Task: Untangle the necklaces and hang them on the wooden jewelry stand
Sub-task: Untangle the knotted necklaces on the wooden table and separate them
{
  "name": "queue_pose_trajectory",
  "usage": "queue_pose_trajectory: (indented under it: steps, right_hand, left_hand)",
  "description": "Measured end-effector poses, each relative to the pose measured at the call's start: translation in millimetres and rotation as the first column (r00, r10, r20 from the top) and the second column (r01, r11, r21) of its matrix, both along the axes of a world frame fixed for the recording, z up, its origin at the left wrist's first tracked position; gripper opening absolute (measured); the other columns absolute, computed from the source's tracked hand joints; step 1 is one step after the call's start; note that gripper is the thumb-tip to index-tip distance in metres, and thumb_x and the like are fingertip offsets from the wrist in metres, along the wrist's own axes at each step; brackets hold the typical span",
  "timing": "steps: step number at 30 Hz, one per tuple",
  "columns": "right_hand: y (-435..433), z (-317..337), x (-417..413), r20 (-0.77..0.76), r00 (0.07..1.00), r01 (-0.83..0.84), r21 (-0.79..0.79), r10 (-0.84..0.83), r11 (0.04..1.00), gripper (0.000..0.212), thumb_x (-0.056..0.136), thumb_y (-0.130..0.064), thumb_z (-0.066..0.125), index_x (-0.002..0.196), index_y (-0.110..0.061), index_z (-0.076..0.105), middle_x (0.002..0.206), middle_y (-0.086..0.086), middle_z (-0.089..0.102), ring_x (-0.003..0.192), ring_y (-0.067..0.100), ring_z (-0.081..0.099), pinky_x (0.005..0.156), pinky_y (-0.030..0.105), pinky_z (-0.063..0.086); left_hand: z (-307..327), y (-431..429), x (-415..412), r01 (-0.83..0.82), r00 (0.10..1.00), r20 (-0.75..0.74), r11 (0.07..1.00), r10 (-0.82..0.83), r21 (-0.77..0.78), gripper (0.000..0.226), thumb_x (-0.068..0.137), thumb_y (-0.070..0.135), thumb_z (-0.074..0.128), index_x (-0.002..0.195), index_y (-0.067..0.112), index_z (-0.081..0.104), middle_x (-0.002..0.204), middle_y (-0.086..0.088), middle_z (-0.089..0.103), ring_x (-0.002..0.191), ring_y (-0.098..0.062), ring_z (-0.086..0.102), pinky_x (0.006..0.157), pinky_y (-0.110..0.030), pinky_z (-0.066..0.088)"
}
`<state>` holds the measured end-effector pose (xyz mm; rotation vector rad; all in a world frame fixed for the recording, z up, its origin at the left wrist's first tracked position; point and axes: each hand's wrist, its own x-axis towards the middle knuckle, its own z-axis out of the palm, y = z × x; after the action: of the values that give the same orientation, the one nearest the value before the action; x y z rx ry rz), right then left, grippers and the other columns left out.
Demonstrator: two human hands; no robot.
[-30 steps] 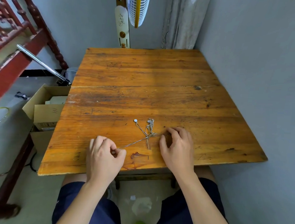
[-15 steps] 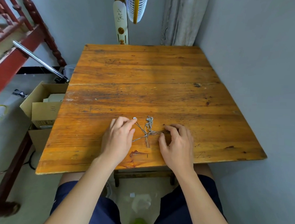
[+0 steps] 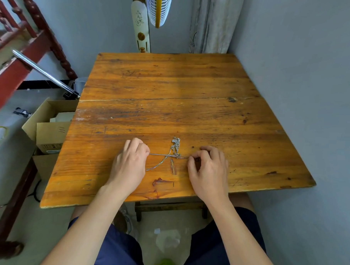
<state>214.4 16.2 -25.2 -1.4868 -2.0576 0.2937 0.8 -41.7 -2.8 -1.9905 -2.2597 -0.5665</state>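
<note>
Now we sit at the wooden table (image 3: 172, 82), and the tangled necklaces (image 3: 175, 153) lie flat near its front edge, between our two hands. Our left hand (image 3: 129, 164) has curled fingers and pinches one thin, straight strand of the necklaces. Our right hand (image 3: 208, 172) pinches the other side of the tangle

The thin silver chain necklaces (image 3: 174, 156) are laid tangled on the worn orange-brown wooden table (image 3: 172, 82), near its front edge. A knot is formed at the centre. From it, a bunched clump is extended toward the far side. One strand is held taut leftward into the left hand (image 3: 129, 164), and another is trailed diagonally down-left. The right end is pinched by the right hand (image 3: 208, 174).
</note>
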Motion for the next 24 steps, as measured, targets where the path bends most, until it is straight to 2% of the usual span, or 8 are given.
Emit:
queue_pose_trajectory:
  steps: [3, 7, 13, 16, 19, 21, 24]
  right_hand:
    - [-0.5, 0.3, 1.0, 0.004, 1.0, -0.011, -0.005, 0.011, 1.0, 0.011, 0.094, -0.03, 0.062, 0.098, -0.021, 0.068, 0.119, 0.0, 0.06, 0.119, 0.02, 0.049, 0.095, 0.037, 0.04]
    - [2.7, 5.3, -0.8, -0.04, 0.998, -0.052, -0.062, 0.05, 0.997, 0.017, 0.093, -0.031, 0.063, 0.109, -0.026, 0.065, 0.119, -0.004, 0.059, 0.118, 0.017, 0.048, 0.095, 0.035, 0.037]
    - [7.1, 16.7, -29.1, -0.177, 0.95, -0.272, -0.061, 0.258, 0.96, 0.026, 0.093, -0.036, 0.064, 0.117, -0.026, 0.071, 0.12, -0.001, 0.058, 0.121, 0.018, 0.049, 0.097, 0.042, 0.043]
    - [9.2, 22.6, -44.1, -0.131, 0.926, -0.364, -0.074, 0.353, 0.928, 0.031, 0.094, -0.043, 0.063, 0.122, -0.029, 0.069, 0.12, -0.003, 0.059, 0.12, 0.017, 0.05, 0.098, 0.04, 0.042]
    - [13.9, 27.9, -52.0, -0.089, 0.912, -0.406, -0.064, 0.4, 0.912, 0.025, 0.094, -0.042, 0.063, 0.113, -0.028, 0.072, 0.114, -0.004, 0.062, 0.113, 0.017, 0.054, 0.095, 0.043, 0.044]
    - [18.8, 30.5, -52.7, -0.156, 0.903, -0.415, -0.068, 0.401, 0.907, 0.019, 0.096, -0.039, 0.062, 0.106, -0.026, 0.071, 0.106, -0.006, 0.062, 0.104, 0.016, 0.057, 0.089, 0.045, 0.049]
    - [25.6, 36.6, -48.2, -0.27, 0.884, -0.421, -0.109, 0.381, 0.9, 0.016, 0.098, -0.036, 0.059, 0.102, -0.024, 0.068, 0.102, -0.008, 0.061, 0.097, 0.014, 0.058, 0.084, 0.042, 0.052]
  left_hand:
    - [-4.8, -1.8, -0.9, -0.088, 0.982, 0.168, 0.996, 0.084, 0.015, 0.008, 0.097, 0.008, 0.054, 0.099, 0.007, 0.062, 0.106, -0.006, 0.055, 0.096, -0.022, 0.053, 0.07, -0.029, 0.045]
    - [-7.6, -5.2, -1.5, -0.091, 0.93, 0.364, 0.991, 0.048, 0.101, 0.01, 0.099, 0.008, 0.05, 0.099, 0.007, 0.059, 0.104, -0.003, 0.055, 0.092, -0.02, 0.055, 0.076, -0.033, 0.05]
    - [1.3, -5.8, -0.9, -0.077, 0.899, 0.438, 0.987, 0.008, 0.139, 0.008, 0.099, 0.006, 0.048, 0.099, 0.009, 0.056, 0.097, -0.001, 0.056, 0.091, -0.017, 0.054, 0.078, -0.025, 0.044]
    - [10.2, -4.9, 1.1, -0.043, 0.899, 0.437, 0.986, -0.031, 0.158, 0.008, 0.1, 0.007, 0.047, 0.1, 0.01, 0.054, 0.096, 0.001, 0.055, 0.09, -0.017, 0.053, 0.078, -0.028, 0.045]
    - [19.0, -0.8, 0.0, -0.001, 0.911, 0.408, 0.987, -0.064, 0.158, 0.008, 0.101, 0.009, 0.046, 0.1, 0.012, 0.053, 0.096, 0.001, 0.054, 0.089, -0.017, 0.053, 0.078, -0.029, 0.045]
    - [24.1, 1.6, -1.3, 0.007, 0.899, 0.432, 0.99, -0.068, 0.14, 0.009, 0.102, 0.01, 0.044, 0.101, 0.013, 0.053, 0.097, 0.0, 0.057, 0.091, -0.015, 0.054, 0.078, -0.023, 0.044]
    - [31.5, 4.1, -1.0, -0.018, 0.838, 0.544, 0.995, -0.037, 0.095, 0.011, 0.103, 0.013, 0.042, 0.099, 0.016, 0.052, 0.094, 0.005, 0.059, 0.089, -0.005, 0.056, 0.076, -0.01, 0.041]
